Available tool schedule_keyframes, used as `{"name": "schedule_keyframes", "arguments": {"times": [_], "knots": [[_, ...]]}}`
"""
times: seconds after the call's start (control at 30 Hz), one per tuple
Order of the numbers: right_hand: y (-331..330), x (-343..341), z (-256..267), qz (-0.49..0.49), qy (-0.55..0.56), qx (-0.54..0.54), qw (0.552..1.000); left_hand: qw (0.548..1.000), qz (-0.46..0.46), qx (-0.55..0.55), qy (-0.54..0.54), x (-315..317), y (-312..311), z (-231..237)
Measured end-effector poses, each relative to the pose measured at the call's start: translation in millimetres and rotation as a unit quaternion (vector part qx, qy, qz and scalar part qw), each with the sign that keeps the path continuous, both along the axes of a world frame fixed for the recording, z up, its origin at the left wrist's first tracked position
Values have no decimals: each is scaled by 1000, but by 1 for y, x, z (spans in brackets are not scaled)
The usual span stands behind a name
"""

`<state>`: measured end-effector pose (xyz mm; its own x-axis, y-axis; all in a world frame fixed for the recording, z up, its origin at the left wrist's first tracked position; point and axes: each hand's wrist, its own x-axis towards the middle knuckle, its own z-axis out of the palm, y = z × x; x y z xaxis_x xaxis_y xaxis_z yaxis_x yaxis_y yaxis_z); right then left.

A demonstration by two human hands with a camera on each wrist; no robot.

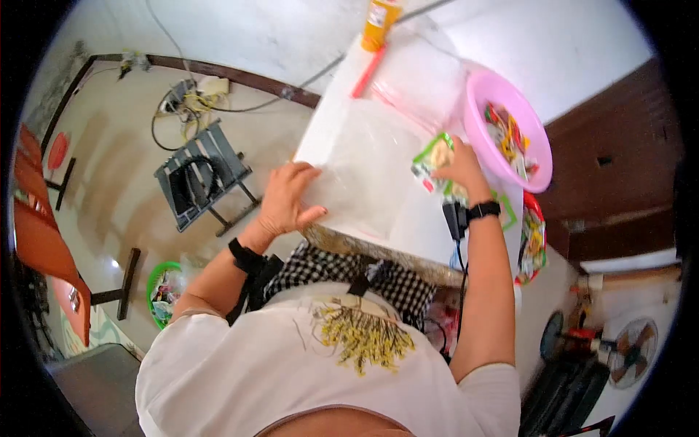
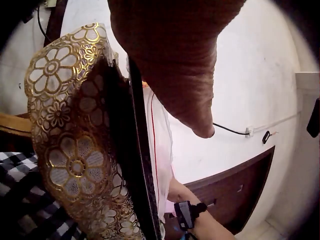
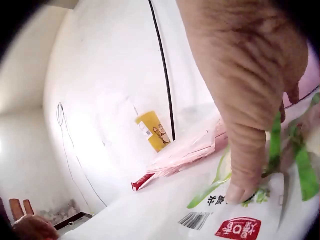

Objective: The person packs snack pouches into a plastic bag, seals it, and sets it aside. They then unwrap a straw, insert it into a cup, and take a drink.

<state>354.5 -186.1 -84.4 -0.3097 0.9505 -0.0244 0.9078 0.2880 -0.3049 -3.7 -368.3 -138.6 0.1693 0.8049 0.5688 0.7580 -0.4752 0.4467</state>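
Observation:
My left hand [image 1: 287,197] rests at the left edge of the white table, fingers spread and thumb apart, beside a large clear plastic bag [image 1: 364,167] lying flat. In the left wrist view the same hand [image 2: 175,55] shows dark above the table edge. My right hand [image 1: 466,171] pinches a green and white packet [image 1: 437,154] over the table's right part. Its thumb lies across the printed face of the packet [image 3: 237,228] in the right wrist view, where the hand [image 3: 245,75] hides part of it. More green-edged packaging [image 1: 504,210] lies beneath the right wrist.
A pink basin [image 1: 542,135] with colourful packets stands at the right. Behind are pinkish plastic bags [image 1: 415,102], a red strip [image 1: 368,75] and a yellow cup [image 1: 378,28]. A red-rimmed basket [image 1: 539,237] sits beside the table; a dark stool [image 1: 202,175] stands at the left.

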Motion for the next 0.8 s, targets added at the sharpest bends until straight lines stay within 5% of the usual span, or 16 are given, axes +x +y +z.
{"name": "schedule_keyframes", "arguments": {"times": [0.23, 0.43, 0.53, 0.63, 0.73, 0.8], "knots": [[-2, 9, 4, -70, 68, 1, 995, 1000, 1, -20, -4, 0, -3, 3], [-45, 1, 41, -122, 414, -39, 901, 998, -19, -25, -52, -3, -5, 10], [-79, -22, 64, -106, 464, -31, 879, 997, 9, 27, -75, 3, -4, 26], [-114, -62, 71, -65, 481, -59, 872, 942, -91, -146, -289, 20, -11, 51], [-128, -89, 65, -10, 433, -43, 900, 850, -136, -357, -363, 28, -15, 73], [-131, -100, 70, -21, 400, -38, 916, 845, -151, -397, -325, 22, -5, 71]]}}
